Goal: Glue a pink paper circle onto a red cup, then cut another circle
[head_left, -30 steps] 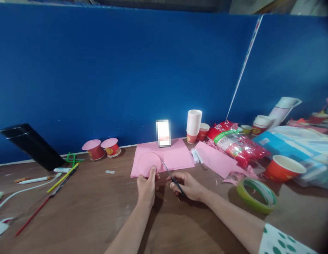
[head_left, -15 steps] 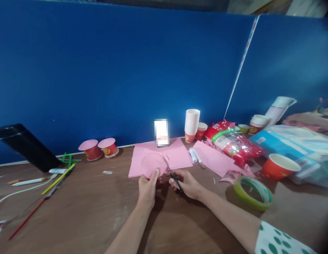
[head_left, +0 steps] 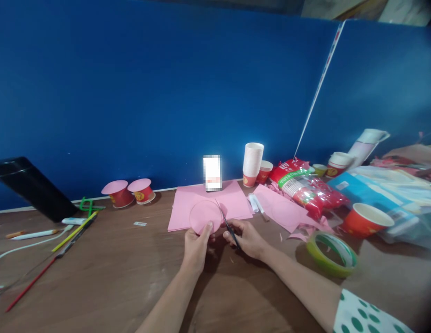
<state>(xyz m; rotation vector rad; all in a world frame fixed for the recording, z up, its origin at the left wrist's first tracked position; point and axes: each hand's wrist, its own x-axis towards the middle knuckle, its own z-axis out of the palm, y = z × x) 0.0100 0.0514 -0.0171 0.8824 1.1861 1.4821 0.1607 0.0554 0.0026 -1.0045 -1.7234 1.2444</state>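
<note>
Hands above the desk (head_left: 97, 286): left hand (head_left: 195, 247) pinches a pink paper disc (head_left: 204, 215) by its near edge; right hand (head_left: 248, 239) grips scissors (head_left: 229, 226), blades at the disc's right rim. Edge trimming appears in hand; the next cut calls for turning the disc.

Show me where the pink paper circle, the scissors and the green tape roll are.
pink paper circle (head_left: 204, 216): head view, middle of the disc.
scissors (head_left: 225, 224): head view, on the blades.
green tape roll (head_left: 321, 262): head view, near rim.
</note>
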